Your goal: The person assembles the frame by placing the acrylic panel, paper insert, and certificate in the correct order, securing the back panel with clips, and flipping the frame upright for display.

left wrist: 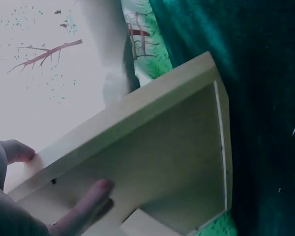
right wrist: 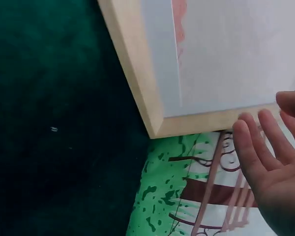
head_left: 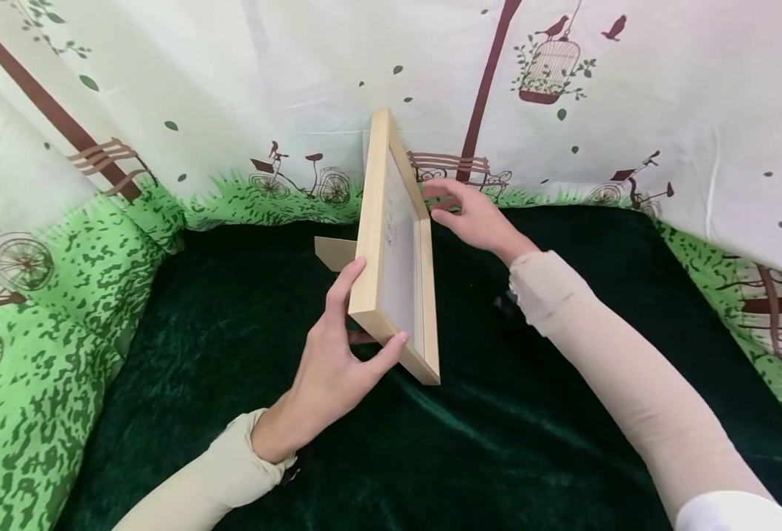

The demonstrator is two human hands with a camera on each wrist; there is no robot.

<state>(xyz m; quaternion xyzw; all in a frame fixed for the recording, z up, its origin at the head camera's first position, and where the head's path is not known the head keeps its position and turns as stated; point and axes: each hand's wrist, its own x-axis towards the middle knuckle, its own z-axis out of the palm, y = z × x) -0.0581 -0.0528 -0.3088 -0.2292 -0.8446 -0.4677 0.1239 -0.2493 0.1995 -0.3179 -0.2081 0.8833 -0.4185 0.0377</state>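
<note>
A light wooden picture frame point(head_left: 368, 228) stands upright and tilted on the dark green cloth, seen nearly edge-on in the head view. My left hand point(head_left: 331, 372) grips its near side, thumb on one edge and fingers against the back. In the left wrist view, the plain back panel point(left wrist: 172, 132) shows, with part of a stand leg point(left wrist: 150, 223). Beside the far part of the frame, my right hand point(head_left: 473, 214) has loosely bent fingers and holds nothing. The right wrist view shows the frame's front, with a pale sheet point(right wrist: 226, 59) bearing a reddish mark; contact there is unclear.
Dark green velvety cloth point(head_left: 530, 413) covers the surface. Behind it hangs a white curtain point(head_left: 284, 74) printed with bicycles, benches and a birdcage, bunched along the left. The frame's stand leg point(head_left: 334, 253) juts out to the left.
</note>
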